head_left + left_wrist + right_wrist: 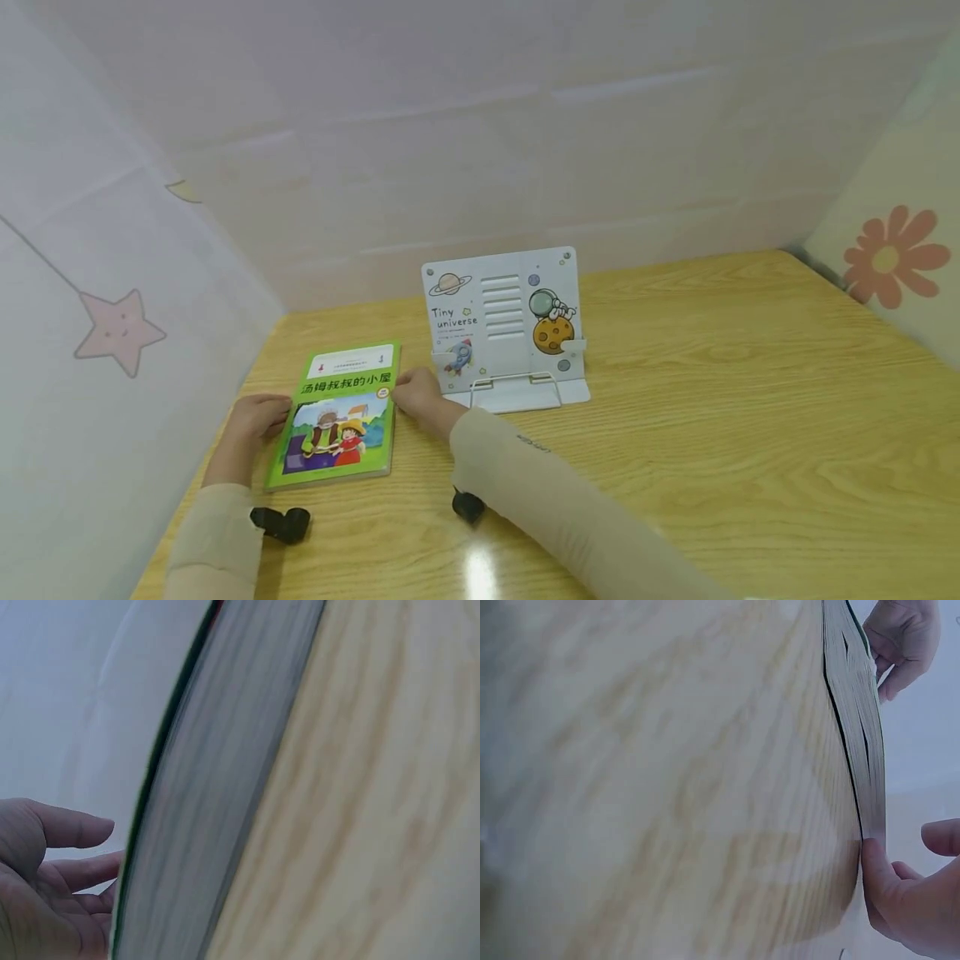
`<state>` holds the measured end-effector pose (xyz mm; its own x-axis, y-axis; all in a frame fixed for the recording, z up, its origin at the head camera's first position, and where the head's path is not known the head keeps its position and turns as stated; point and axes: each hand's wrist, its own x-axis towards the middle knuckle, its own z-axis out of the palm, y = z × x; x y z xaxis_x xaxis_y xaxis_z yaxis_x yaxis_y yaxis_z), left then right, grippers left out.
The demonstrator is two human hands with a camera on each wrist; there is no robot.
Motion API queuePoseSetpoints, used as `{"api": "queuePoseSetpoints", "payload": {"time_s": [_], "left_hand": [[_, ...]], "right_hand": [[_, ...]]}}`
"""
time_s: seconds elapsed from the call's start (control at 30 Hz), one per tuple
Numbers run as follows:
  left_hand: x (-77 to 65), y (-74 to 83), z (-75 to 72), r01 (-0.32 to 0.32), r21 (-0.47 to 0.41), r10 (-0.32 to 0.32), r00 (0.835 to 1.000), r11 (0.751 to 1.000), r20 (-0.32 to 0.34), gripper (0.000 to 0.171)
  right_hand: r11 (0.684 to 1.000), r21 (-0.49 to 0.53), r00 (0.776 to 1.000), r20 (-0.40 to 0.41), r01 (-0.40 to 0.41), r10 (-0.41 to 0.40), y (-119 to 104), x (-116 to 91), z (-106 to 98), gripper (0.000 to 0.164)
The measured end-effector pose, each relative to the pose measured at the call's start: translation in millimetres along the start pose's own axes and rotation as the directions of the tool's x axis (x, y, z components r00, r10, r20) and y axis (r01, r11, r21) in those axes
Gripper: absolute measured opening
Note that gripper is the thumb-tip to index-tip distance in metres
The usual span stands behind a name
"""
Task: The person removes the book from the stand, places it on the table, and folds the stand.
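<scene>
book [337, 433] flat on surface [712, 417], left hand [258, 414] relaxed at its left edge, right hand [420, 395] unclenched, touching its right edge, stand [504, 360] beyond to the right

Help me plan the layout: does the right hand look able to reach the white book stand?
Probably yes: the right hand, at the right edge of the book, is close beside the book stand, with nothing visible between them.
</scene>
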<state>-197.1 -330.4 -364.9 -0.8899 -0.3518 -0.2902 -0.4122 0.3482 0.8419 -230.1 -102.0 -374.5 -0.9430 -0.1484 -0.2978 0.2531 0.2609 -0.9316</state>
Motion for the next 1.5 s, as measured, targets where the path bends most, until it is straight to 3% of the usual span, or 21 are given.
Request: {"api": "queuePoseSetpoints", "payload": {"time_s": [0.2,0.37,0.43,0.67,0.8,0.93,1.1,1.2,1.33,1.5], "left_hand": [[-5.1,5.9,-2.6,-0.001,-0.015,0.002,1.0,1.0,0.006,0.046],[-1.9,8.9,-4.7,-0.047,0.013,0.047,0.999,0.999,-0.005,0.053],[7.9,5.2,-5.0,-0.074,0.012,0.074,0.997,0.997,-0.012,0.057],[61.9,-10.9,-4.2,-0.207,-0.068,0.203,0.977,0.976,-0.06,0.069],[73.3,-2.9,-1.4,-0.233,-0.118,0.227,0.972,0.965,-0.057,0.068],[58.6,22.1,5.3,-0.235,-0.2,0.23,0.972,0.951,-0.049,0.058],[3.4,66.8,18.6,-0.265,-0.208,0.271,0.963,0.942,0.002,0.059],[-22.3,86.5,26.4,-0.276,-0.181,0.283,0.959,0.944,0.011,0.056],[-31.5,97.3,33.9,-0.284,-0.193,0.292,0.956,0.939,0.014,0.052],[-27.6,100.2,41.9,-0.314,-0.211,0.331,0.942,0.926,0.049,0.05]], "right_hand": [[0.999,-0.027,0.997,0.063,0.045,-0.043,-3.0,-11.0,-6.2,0.03],[0.993,-0.021,0.984,0.134,0.12,-0.116,-7.0,-22.5,-12.4,0.031],[0.99,-0.013,0.978,0.157,0.14,-0.136,-9.3,-26.7,-14.9,0.032],[0.974,0.017,0.947,0.23,0.225,-0.223,-20.6,-42.7,-24.9,0.029],[0.951,0.044,0.917,0.258,0.305,-0.305,-28.5,-53.9,-33.5,0.026],[0.922,0.085,0.879,0.279,0.377,-0.386,-36.3,-62.4,-46.2,0.023],[0.902,0.105,0.845,0.319,0.419,-0.429,-45.7,-71.3,-64.1,0.023],[0.893,0.081,0.831,0.336,0.444,-0.444,-49.7,-75.4,-75.2,0.024],[0.887,0.048,0.833,0.322,0.46,-0.45,-52.4,-78.1,-90.9,0.025],[0.873,0.026,0.837,0.271,0.487,-0.475,-48.9,-76.4,-112.3,0.026]]}}
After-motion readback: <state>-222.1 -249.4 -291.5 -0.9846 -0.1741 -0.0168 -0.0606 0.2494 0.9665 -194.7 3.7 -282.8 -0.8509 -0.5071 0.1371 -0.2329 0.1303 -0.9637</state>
